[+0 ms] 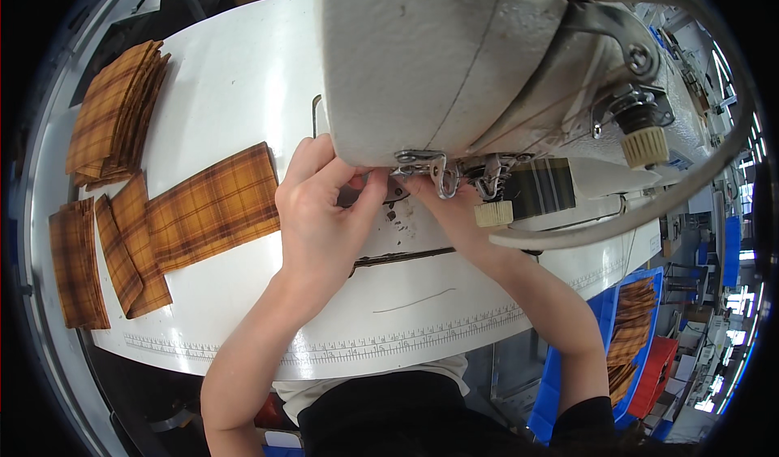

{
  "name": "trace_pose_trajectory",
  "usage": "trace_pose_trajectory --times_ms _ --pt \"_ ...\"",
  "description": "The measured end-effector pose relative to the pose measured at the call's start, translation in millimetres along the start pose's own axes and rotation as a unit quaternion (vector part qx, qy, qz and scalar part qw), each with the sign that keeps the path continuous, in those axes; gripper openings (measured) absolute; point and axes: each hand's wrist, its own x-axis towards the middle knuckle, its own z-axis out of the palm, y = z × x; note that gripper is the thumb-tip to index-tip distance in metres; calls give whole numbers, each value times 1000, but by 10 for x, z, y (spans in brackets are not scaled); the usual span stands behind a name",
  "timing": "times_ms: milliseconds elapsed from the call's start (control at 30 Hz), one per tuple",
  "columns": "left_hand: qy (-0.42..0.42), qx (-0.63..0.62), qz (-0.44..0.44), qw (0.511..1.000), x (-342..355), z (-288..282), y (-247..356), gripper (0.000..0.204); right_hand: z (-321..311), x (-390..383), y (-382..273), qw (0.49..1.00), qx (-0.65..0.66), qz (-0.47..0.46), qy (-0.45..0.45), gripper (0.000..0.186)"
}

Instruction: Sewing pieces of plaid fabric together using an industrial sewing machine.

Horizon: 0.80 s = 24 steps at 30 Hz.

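Observation:
At the needle end of a white sewing machine, both my hands work close together. My left hand is closed, thumb and forefinger pinched beside the metal thread guides; whatever they hold is too small or hidden to make out. From the other side my right hand reaches in under the machine head, its fingertips mostly hidden behind the metal parts. A dark green plaid fabric piece lies to the right of that hand. Left of my left hand lies an orange-brown plaid fabric strip.
A stack of orange plaid pieces sits far left, with a smaller stack and a folded piece nearer. A loose thread lies near the printed ruler on the white table. Right, a blue bin holds plaid pieces.

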Motion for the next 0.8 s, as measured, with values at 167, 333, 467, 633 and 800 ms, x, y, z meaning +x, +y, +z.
trace_pose_trajectory --times_ms 167,333,467,633,800 --pt "-32 39 -8 999 13 -16 -32 13 17 24 34 1000 5 14 2 17" --pt "-107 61 -47 991 -41 -104 -2 17 -36 11 -38 999 -42 25 -16 19" --pt "-83 145 117 979 -148 -262 93 14 -120 -111 -236 990 -109 67 -59 18" --pt "-258 -24 40 965 -372 -443 239 29 -160 -488 -466 910 -309 -218 -171 19" --pt "-302 -54 -78 948 -397 -423 120 24 -52 -560 -438 906 -277 -289 -140 20"
